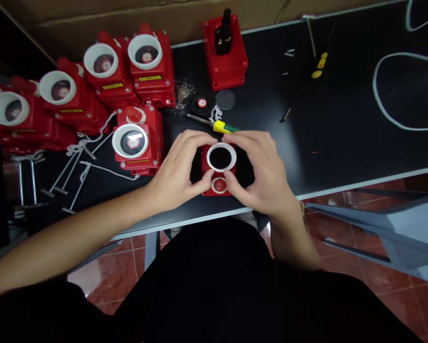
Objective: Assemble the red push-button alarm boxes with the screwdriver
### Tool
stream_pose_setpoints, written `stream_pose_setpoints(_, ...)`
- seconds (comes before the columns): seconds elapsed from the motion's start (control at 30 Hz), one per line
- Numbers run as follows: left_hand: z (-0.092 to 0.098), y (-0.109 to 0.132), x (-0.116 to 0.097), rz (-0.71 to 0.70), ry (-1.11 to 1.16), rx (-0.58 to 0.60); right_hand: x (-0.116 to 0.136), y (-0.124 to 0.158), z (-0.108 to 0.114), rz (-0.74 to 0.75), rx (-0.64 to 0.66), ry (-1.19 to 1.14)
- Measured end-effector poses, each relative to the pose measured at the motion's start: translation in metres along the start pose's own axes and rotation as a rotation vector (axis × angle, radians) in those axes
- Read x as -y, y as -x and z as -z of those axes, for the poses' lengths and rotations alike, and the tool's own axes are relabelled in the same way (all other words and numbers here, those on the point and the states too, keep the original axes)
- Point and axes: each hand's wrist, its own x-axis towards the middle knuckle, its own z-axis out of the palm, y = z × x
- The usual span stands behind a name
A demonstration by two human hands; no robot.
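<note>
My left hand and my right hand curve round a white ring from both sides. Fingers meet its far edge and thumbs its near edge. The ring sits on a small red box at the table's front edge; its opening looks black inside. A round red button shows between my thumbs, and much of the box is hidden by my hands. Just beyond my fingers lie a yellow-green screwdriver, a clear disc and a black round piece with a red-white label.
Several red boxes with white rings stand at left, one nearer. Metal T-shaped rods on white cords lie below them. An open red housing, a yellow-handled hammer-like tool and a white cable are farther back.
</note>
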Motion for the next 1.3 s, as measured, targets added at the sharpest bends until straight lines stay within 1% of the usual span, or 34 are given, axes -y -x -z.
stream_pose_setpoints(0.13, 0.0002, -0.0002, 0.0002, -0.013, 0.007, -0.014, -0.0023, 0.0002, -0.0039, 0.002, -0.043, 0.027)
stream_pose_setpoints(0.27, 0.0009, -0.0001, 0.0008, -0.018, 0.011, -0.019, -0.0040, 0.0012, -0.0056, -0.031, -0.039, 0.022)
stream_pose_setpoints(0.4, 0.0010, 0.0003, 0.0010, -0.031, 0.030, -0.011, -0.0033, 0.0014, -0.0042, -0.023, -0.052, 0.031)
stream_pose_setpoints(0.63, -0.0001, 0.0012, 0.0014, -0.014, 0.017, 0.000, 0.0026, -0.0017, 0.0011, 0.004, 0.010, 0.030)
stream_pose_setpoints(0.87, 0.0004, 0.0008, 0.0026, -0.033, 0.022, -0.003, -0.0018, -0.0002, -0.0034, -0.003, -0.035, 0.058)
stream_pose_setpoints(1.0, 0.0001, 0.0009, 0.0029, -0.032, 0.001, 0.008, -0.0019, 0.0010, -0.0040, -0.028, -0.028, 0.041)
stream_pose_setpoints(1.2, -0.0007, 0.0008, 0.0021, -0.027, -0.008, 0.015, 0.0027, 0.0003, 0.0000, 0.004, 0.013, 0.012)
stream_pose_setpoints(1.3, -0.0008, 0.0008, 0.0019, -0.031, -0.012, 0.020, 0.0008, 0.0002, -0.0011, 0.015, -0.005, 0.034)
